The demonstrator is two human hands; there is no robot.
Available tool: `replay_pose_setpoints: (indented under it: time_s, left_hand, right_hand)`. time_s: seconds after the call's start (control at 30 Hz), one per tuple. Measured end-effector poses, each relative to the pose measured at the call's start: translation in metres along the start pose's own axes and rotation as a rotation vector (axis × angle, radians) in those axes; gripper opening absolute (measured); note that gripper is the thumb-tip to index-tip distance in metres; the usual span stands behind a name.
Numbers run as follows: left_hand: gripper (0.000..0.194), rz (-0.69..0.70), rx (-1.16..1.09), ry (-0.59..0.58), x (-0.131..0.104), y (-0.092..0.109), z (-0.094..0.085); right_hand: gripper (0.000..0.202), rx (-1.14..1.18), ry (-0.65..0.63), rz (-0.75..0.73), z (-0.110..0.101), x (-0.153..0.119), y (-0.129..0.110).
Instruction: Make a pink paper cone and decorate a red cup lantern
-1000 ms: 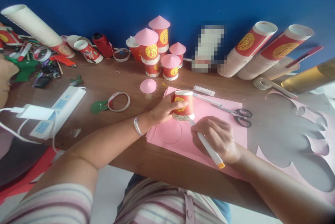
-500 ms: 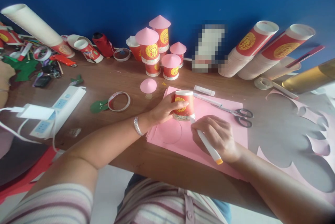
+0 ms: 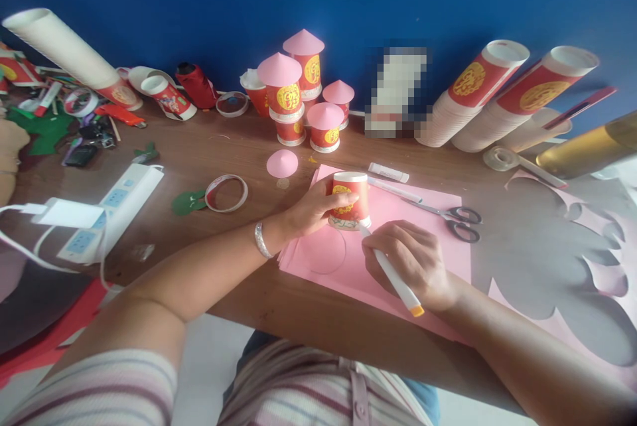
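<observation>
Upside or upright I cannot tell, a red paper cup [image 3: 361,197] with a yellow print stands over the pink paper sheets [image 3: 428,260]. My left hand [image 3: 318,207] is wrapped round its left side, thumb across the front. Dark line marks show on the cup's white lower band. A white marker pen [image 3: 397,277] with an orange end is pinched in my right hand [image 3: 411,257]; its tip meets the lower right edge of that band. A round outline is drawn on the pink paper below the cup.
Scissors [image 3: 460,222] and a glue stick [image 3: 389,172] lie by the pink sheets. Behind stand cups with pink cone roofs [image 3: 279,70]. Tall cup stacks [image 3: 490,81] lean at the right. A power strip [image 3: 117,204] and a tape roll [image 3: 226,194] lie left; paper scraps [image 3: 610,277] lie right.
Both hands keep nearly the same place, cup and marker pen still held. At the far left edge, another person's arm has shifted slightly.
</observation>
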State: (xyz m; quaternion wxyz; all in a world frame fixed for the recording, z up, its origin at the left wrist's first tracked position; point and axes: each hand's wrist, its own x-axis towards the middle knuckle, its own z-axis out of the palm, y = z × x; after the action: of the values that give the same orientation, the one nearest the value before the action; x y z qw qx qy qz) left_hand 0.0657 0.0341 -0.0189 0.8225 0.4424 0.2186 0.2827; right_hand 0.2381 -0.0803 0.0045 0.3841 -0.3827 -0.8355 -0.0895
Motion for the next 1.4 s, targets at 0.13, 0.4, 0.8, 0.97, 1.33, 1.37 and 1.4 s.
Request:
replay_pose_setpoints:
  time_s: [0.13, 0.4, 0.8, 0.97, 1.33, 1.37, 1.4]
  left_hand:
    - [0.043, 0.004, -0.002, 0.003, -0.0002, -0.0002, -0.0003]
    - [0.044, 0.006, 0.014, 0.005, -0.0008, 0.0012, 0.0006]
    - [0.044, 0.012, 0.038, 0.007, -0.0002, -0.0017, -0.0010]
    - [0.043, 0.013, 0.015, 0.006, 0.0002, -0.0014, -0.0008]
    - [0.042, 0.010, 0.020, 0.005, 0.0000, -0.0019, -0.0011]
    - [0.042, 0.012, 0.020, 0.005, 0.0000, -0.0019, -0.0011]
    - [0.041, 0.013, 0.019, 0.004, 0.0000, -0.0019, -0.0011]
  right_hand:
    - [0.019, 0.001, 0.020, -0.006, 0.0007, -0.0006, 0.0003]
    - [0.019, -0.030, 0.005, -0.004, -0.0002, -0.0001, 0.0016]
    - [0.017, -0.009, -0.001, -0.010, 0.0005, 0.0001, 0.0016]
    - [0.017, -0.016, 0.004, -0.008, 0.0014, -0.0010, 0.0013]
    - [0.018, -0.018, -0.002, -0.014, 0.0010, -0.0004, 0.0023]
    - [0.018, -0.020, -0.002, -0.012, 0.0009, -0.0002, 0.0022]
    - [0.018, -0.022, -0.005, -0.012, 0.0007, -0.0001, 0.0019]
